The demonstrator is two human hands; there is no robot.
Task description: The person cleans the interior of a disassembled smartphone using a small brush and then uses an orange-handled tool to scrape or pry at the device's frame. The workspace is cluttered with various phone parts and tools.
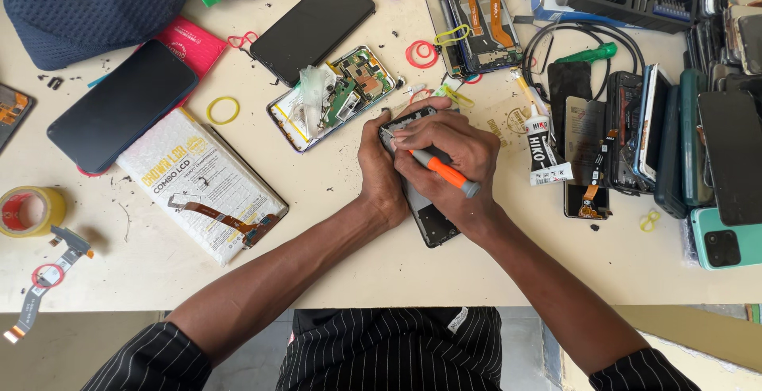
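Tons of phone parts on cream worktop (381, 272); right hand (444, 153) pinching screwdriver (441, 172), left hand (379, 170) fingers pressed on mostly hidden phone (429, 218).

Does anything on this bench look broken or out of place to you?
Yes. An opened phone lies above the hands with its back off, circuit board bared and clear film crumpled on it. Rubber bands and dark crumbs are strewn over the table. The right hand works a screwdriver on another phone.

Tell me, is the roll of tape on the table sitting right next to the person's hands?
No, the roll of tape lies at the table's far left edge, well away from both hands working on the phone.
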